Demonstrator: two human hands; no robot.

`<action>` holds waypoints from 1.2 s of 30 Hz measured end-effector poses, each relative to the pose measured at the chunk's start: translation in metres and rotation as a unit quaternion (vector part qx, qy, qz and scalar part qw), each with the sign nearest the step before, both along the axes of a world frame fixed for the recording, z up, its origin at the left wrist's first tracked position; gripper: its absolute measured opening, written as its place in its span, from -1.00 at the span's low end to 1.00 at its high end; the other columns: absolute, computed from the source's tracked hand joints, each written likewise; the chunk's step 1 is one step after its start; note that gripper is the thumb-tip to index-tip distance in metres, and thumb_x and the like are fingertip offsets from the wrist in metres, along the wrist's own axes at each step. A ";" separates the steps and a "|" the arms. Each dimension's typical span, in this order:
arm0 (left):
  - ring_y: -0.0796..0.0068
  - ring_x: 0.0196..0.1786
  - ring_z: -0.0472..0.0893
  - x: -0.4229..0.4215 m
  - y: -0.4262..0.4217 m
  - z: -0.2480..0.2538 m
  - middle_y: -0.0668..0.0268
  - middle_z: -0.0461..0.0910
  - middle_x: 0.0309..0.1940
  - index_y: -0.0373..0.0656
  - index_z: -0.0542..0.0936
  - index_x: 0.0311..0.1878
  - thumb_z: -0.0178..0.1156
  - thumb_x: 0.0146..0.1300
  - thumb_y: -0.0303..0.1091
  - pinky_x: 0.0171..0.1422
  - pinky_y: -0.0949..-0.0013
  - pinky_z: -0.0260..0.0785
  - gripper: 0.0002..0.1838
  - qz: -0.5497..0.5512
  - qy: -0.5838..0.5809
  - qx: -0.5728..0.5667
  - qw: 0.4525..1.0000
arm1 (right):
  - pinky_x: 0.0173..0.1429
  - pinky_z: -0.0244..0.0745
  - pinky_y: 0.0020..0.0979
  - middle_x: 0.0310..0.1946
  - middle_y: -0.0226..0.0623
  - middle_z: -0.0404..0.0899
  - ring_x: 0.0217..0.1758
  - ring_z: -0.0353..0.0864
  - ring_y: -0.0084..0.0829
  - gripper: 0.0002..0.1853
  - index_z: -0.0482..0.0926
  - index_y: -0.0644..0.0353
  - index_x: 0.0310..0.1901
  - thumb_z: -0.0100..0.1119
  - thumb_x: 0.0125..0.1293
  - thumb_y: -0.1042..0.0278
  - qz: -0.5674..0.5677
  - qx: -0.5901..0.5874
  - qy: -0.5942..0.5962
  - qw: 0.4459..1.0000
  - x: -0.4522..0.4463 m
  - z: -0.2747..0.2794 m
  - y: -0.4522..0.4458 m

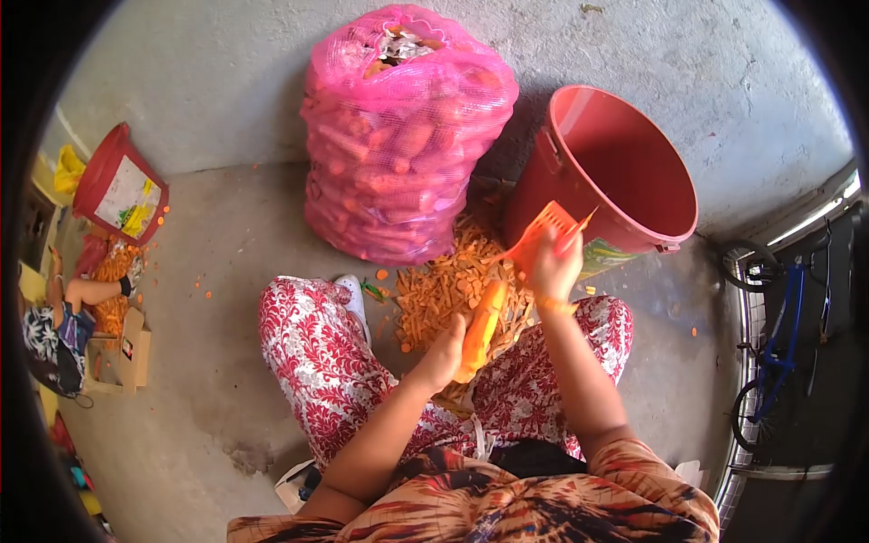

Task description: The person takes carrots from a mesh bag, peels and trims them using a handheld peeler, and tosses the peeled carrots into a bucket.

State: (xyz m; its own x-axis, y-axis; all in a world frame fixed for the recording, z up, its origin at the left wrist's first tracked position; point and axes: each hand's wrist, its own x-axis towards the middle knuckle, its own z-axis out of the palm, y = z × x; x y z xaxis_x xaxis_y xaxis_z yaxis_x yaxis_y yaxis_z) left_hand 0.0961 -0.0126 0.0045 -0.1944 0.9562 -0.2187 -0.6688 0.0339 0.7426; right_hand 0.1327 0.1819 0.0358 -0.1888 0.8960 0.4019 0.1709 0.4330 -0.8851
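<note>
blotchy blue-gray wall (634, 54) across the back, kinda scuffed. plain gray floor (217, 344) with a dark stain (249, 457) toward the lower left. blue bike (778, 353) at the right side, bright strip of light (817, 220) near it.

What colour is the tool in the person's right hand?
The tool is bright orange; it shows best in the head view, the only one here.

Surroundings, with twelve o'clock at the grey wall (652, 45).
As seen from the room: blue bicycle (793, 317) with black tyres, between three and four o'clock; red bucket (101, 172) with pale label, between nine and ten, yellow item (68, 169) just beside it; cardboard box (138, 348), between eight and nine, near a seated person (72, 335); dark floor patch (249, 458), between seven and eight.
</note>
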 end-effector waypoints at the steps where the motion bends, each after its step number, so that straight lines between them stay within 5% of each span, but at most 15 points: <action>1: 0.61 -0.47 0.40 0.004 0.001 -0.005 0.40 0.37 -0.46 -0.08 0.25 0.09 -0.34 0.15 0.34 -0.47 0.55 0.29 -0.30 0.014 0.048 -0.006 0.999 | -0.53 0.33 -0.34 -0.69 -0.12 0.40 -0.64 0.45 -0.18 -0.83 0.29 0.24 -0.40 0.06 0.16 0.39 -0.041 0.037 -0.012 0.998 -0.001 0.005 0.014; 3: 0.61 -0.41 0.42 0.001 0.004 -0.012 0.38 0.39 -0.41 -0.15 0.27 0.09 -0.22 0.22 0.20 -0.34 0.53 0.33 -0.38 0.040 0.100 -0.028 0.994 | -0.54 0.35 -0.29 -0.70 -0.12 0.41 -0.64 0.47 -0.15 -0.84 0.30 0.23 -0.37 0.03 0.19 0.35 -0.071 0.076 -0.018 0.994 -0.001 0.010 0.034; 6: 0.58 -0.21 0.43 -0.008 0.003 -0.011 0.31 0.42 -0.23 -0.32 0.27 0.09 0.02 0.24 -0.15 -0.16 0.50 0.33 -0.51 0.099 0.137 -0.118 0.979 | -0.55 0.37 -0.22 -0.71 -0.13 0.42 -0.62 0.52 -0.18 -0.86 0.32 0.21 -0.33 0.00 0.18 0.35 0.025 0.174 -0.240 0.955 -0.004 0.004 0.037; 7: 0.59 -0.18 0.42 -0.011 0.003 -0.015 0.30 0.42 -0.20 -0.34 0.27 0.09 0.04 0.23 -0.18 -0.15 0.51 0.32 -0.51 0.110 0.179 -0.107 0.972 | -0.53 0.41 -0.19 -0.62 -0.11 0.50 -0.54 0.57 -0.20 -0.84 0.34 0.17 -0.25 -0.02 0.15 0.35 0.185 0.166 -0.336 0.908 0.005 0.018 0.030; 8: 0.59 -0.15 0.41 -0.014 0.004 -0.022 0.28 0.42 -0.17 -0.37 0.27 0.09 0.05 0.23 -0.21 -0.14 0.52 0.30 -0.52 0.121 0.223 -0.094 0.963 | -0.48 0.44 -0.21 -0.48 -0.11 0.55 -0.47 0.59 -0.21 -0.81 0.36 0.15 -0.23 0.00 0.09 0.37 0.217 0.345 -0.424 0.809 0.003 -0.035 0.062; 10: 0.52 -0.17 0.44 -0.013 0.006 -0.034 0.22 0.46 -0.21 -0.38 0.28 0.08 0.14 0.13 -0.25 -0.11 0.50 0.30 -0.48 0.146 0.307 -0.150 0.928 | -0.40 0.47 -0.23 -0.39 -0.10 0.57 -0.40 0.59 -0.18 -0.82 0.35 0.15 -0.21 -0.03 0.11 0.38 0.250 0.333 -0.633 0.652 0.004 -0.051 0.057; 12: 0.33 -0.11 0.48 -0.015 0.002 -0.038 0.10 0.48 -0.18 -0.38 0.28 0.07 0.20 0.06 -0.17 -0.01 0.40 0.29 -0.39 0.121 0.375 -0.184 0.901 | -0.29 0.47 -0.22 -0.34 -0.11 0.56 -0.31 0.58 -0.17 -0.74 0.34 0.12 -0.11 -0.06 0.15 0.31 0.219 0.192 -0.672 0.681 0.004 -0.063 0.068; 16: 0.41 -0.37 0.52 -0.020 0.001 -0.029 0.20 0.50 -0.35 -0.35 0.32 -0.03 0.25 0.00 -0.23 -0.26 0.41 0.37 -0.46 0.114 0.308 -0.131 0.935 | -0.22 0.45 -0.16 -0.35 -0.05 0.55 -0.26 0.56 -0.11 -0.71 0.35 0.13 -0.11 -0.05 0.18 0.21 0.155 0.070 -0.636 0.753 0.005 -0.060 0.065; 20: 0.55 -0.61 0.45 -0.021 0.002 -0.019 0.29 0.46 -0.51 -0.27 0.35 -0.14 0.22 0.03 -0.31 -0.52 0.47 0.34 -0.62 0.109 0.183 -0.106 0.971 | -0.26 0.39 -0.11 -0.46 0.08 0.50 -0.35 0.48 0.10 -0.71 0.35 0.25 -0.27 0.13 0.07 0.24 0.132 0.017 -0.367 0.921 0.003 -0.049 0.043; 22: 0.59 -0.65 0.42 -0.023 0.001 -0.013 0.33 0.43 -0.55 -0.22 0.35 -0.17 0.21 0.04 -0.36 -0.58 0.50 0.31 -0.67 0.091 0.086 -0.101 0.987 | -0.46 0.39 -0.32 -0.54 -0.19 0.51 -0.55 0.50 -0.24 -0.78 0.37 0.23 -0.30 0.13 0.11 0.32 0.147 -0.059 -0.239 0.958 0.000 -0.027 0.027; 24: 0.59 -0.63 0.42 -0.027 -0.001 -0.009 0.37 0.42 -0.54 -0.16 0.33 -0.19 0.22 0.03 -0.40 -0.59 0.51 0.30 -0.68 0.047 -0.018 -0.112 0.992 | -0.64 0.30 -0.51 -0.60 -0.34 0.46 -0.69 0.41 -0.49 -0.79 0.38 0.21 -0.29 0.15 0.14 0.30 0.182 -0.215 -0.027 0.959 -0.005 -0.010 0.007; 25: 0.59 -0.63 0.42 -0.028 -0.002 -0.010 0.38 0.42 -0.56 -0.16 0.33 -0.20 0.23 0.03 -0.40 -0.59 0.52 0.30 -0.69 0.045 -0.029 -0.101 0.993 | -0.71 0.18 -0.66 -0.59 -0.47 0.44 -0.71 0.34 -0.71 -0.83 0.39 0.21 -0.28 0.12 0.17 0.35 0.189 -0.198 0.005 0.962 -0.007 -0.005 -0.004; 27: 0.59 -0.64 0.42 -0.028 -0.002 -0.013 0.38 0.42 -0.58 -0.15 0.34 -0.24 0.23 0.02 -0.39 -0.58 0.53 0.29 -0.71 0.038 -0.052 -0.079 0.995 | -0.60 0.31 -0.60 -0.50 -0.39 0.47 -0.62 0.41 -0.64 -0.73 0.36 0.25 -0.22 0.19 0.11 0.36 0.212 -0.201 -0.006 0.956 -0.006 0.004 -0.022; 30: 0.59 -0.64 0.42 -0.021 -0.001 -0.006 0.39 0.41 -0.61 -0.15 0.36 -0.30 0.24 0.01 -0.40 -0.57 0.53 0.29 -0.74 0.074 0.082 -0.086 0.990 | -0.49 0.40 -0.52 -0.47 -0.30 0.49 -0.55 0.46 -0.58 -0.69 0.33 0.28 -0.24 0.23 0.06 0.38 0.235 -0.162 -0.080 0.955 -0.002 0.014 -0.041; 36: 0.61 -0.60 0.43 -0.023 -0.006 -0.009 0.38 0.42 -0.56 -0.17 0.33 -0.20 0.22 0.01 -0.45 -0.54 0.55 0.28 -0.69 -0.030 0.083 -0.092 0.992 | -0.13 0.38 -0.48 -0.30 -0.29 0.51 -0.21 0.46 -0.54 -0.68 0.33 0.28 -0.12 0.15 0.09 0.50 0.298 -0.176 0.012 0.938 -0.001 0.000 -0.051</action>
